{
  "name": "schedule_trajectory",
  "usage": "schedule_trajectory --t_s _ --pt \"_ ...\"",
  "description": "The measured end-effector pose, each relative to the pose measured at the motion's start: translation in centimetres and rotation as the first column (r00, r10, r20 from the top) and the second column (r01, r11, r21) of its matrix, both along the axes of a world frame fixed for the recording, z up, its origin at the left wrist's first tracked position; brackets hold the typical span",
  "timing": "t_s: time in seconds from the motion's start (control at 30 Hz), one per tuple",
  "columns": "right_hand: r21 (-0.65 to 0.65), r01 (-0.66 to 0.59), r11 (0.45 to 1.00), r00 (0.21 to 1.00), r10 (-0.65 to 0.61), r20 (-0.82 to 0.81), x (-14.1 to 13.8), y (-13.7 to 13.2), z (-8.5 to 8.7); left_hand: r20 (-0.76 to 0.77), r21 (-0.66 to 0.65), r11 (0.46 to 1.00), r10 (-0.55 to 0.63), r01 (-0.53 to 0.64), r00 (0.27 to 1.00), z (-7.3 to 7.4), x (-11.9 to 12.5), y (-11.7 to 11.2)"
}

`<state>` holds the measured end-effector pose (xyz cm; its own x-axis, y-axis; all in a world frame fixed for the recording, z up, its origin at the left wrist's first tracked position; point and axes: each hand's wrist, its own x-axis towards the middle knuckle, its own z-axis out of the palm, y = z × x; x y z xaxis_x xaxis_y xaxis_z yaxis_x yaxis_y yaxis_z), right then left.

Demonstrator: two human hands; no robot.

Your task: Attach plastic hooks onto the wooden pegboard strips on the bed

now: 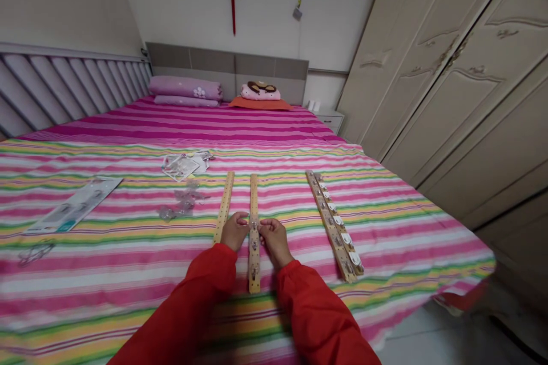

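Note:
A narrow wooden strip [254, 199] with a row of holes lies lengthwise in front of me, with a few small metal fittings [254, 246] on its nearer half. My left hand [234, 232] reaches its left edge, thumb and fingertips pinched together. From the right, my right hand [274, 239] has its fingers closed at the same spot. Between the fingertips sits one small shiny metal fitting [254, 226], too small to make out fully. A second holed strip [225, 199] lies just left, partly behind my left hand.
To the right lie two strips [327, 217] with metal fittings and white pieces. Clear plastic bits [185, 202], crumpled packaging [188, 164], a long flat package [79, 203] and a thin wire-like item [36, 251] are at left. A striped sheet [149, 274] covers the bed.

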<state>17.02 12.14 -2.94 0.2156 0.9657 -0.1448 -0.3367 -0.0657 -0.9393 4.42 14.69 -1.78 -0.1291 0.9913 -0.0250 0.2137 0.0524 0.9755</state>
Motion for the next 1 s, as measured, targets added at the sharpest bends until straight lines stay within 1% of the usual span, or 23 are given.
schedule_trajectory --t_s 0.1,0.17,0.23,0.3,0.37,0.43,0.5,0.6,0.7,0.77,0.83,0.9,0.93,1.0 --pt "0.081 -0.037 0.996 0.995 0.029 0.1 0.1 0.1 -0.4 -0.05 0.059 0.996 -0.058 0.061 0.997 -0.1 0.0 -0.1" --pt "0.145 -0.075 0.987 0.971 0.04 0.235 0.2 0.2 -0.6 -0.091 0.09 0.99 -0.099 0.107 0.991 -0.1 -0.1 0.0" --pt "0.195 -0.114 0.974 0.916 0.027 0.401 0.5 0.3 -0.6 -0.144 0.1 0.984 -0.131 0.146 0.981 -0.2 -0.2 0.1" --pt "0.21 -0.154 0.965 0.836 0.014 0.549 0.7 0.3 -0.6 -0.195 0.088 0.979 -0.165 0.185 0.967 -0.4 -0.3 0.1" --pt "0.192 -0.187 0.963 0.766 0.02 0.643 0.8 0.3 -0.5 -0.23 0.073 0.973 -0.197 0.218 0.953 -0.5 -0.4 0.2" --pt "0.171 -0.201 0.965 0.736 0.034 0.676 0.7 0.5 -0.4 -0.242 0.064 0.969 -0.217 0.238 0.946 -0.6 -0.4 0.3" --pt "0.165 -0.189 0.968 0.753 0.036 0.657 0.6 0.7 -0.3 -0.228 0.067 0.97 -0.212 0.232 0.95 -0.7 -0.4 0.4" --pt "0.171 -0.176 0.969 0.828 0.051 0.559 0.7 1.2 -0.2 -0.176 0.059 0.978 -0.186 0.199 0.967 -0.5 -0.1 0.4" --pt "0.186 -0.194 0.963 0.915 0.11 0.388 0.9 1.5 0.0 -0.124 0.034 0.985 -0.167 0.172 0.978 -0.1 0.0 0.3" --pt "0.172 -0.17 0.97 0.957 0.121 0.265 1.1 1.6 0.0 -0.124 0.015 0.989 -0.145 0.148 0.982 0.3 0.1 0.0" --pt "0.128 -0.111 0.986 0.981 0.089 0.171 1.1 1.5 0.0 -0.154 0.007 0.992 -0.123 0.125 0.98 0.6 0.1 -0.2" --pt "0.097 -0.063 0.993 0.991 0.051 0.126 1.1 1.3 0.1 -0.178 -0.01 0.994 -0.108 0.108 0.978 0.9 0.2 -0.5" --pt "0.1 -0.063 0.993 0.992 0.051 0.118 1.0 1.3 0.3 -0.182 -0.024 0.994 -0.109 0.106 0.977 1.0 0.3 -0.6" --pt "0.127 -0.108 0.986 0.989 0.094 0.113 0.8 1.1 0.8 -0.178 -0.047 0.992 -0.121 0.114 0.977 1.3 0.5 -0.7"
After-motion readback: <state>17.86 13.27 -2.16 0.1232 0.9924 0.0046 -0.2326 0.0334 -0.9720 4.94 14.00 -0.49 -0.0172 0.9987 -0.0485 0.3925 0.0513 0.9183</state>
